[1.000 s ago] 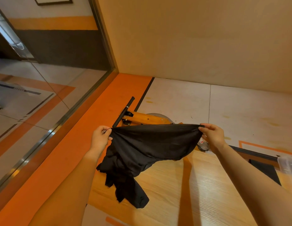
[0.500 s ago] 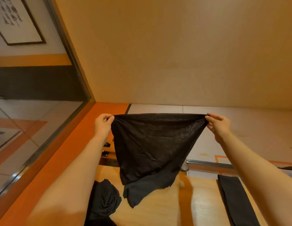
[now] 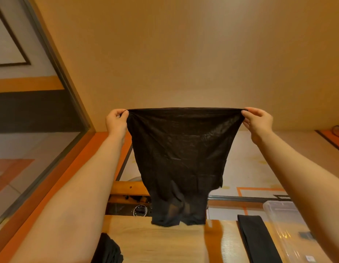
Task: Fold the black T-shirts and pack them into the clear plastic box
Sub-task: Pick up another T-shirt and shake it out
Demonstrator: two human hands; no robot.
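Left hand [image 3: 116, 122] and right hand [image 3: 258, 121] each pinch a top corner of the black T-shirt [image 3: 181, 158], stretched taut, hanging above the wooden table [image 3: 165, 242]. Clear plastic box [image 3: 290, 224] at right.

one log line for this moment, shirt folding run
hands: left, right pinch T-shirt | hanging above table | box: right

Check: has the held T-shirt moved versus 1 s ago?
Yes. The held T-shirt went up: earlier its bulk sagged onto the wooden table; now it hangs stretched between left hand and right hand, hem around the table's far edge.
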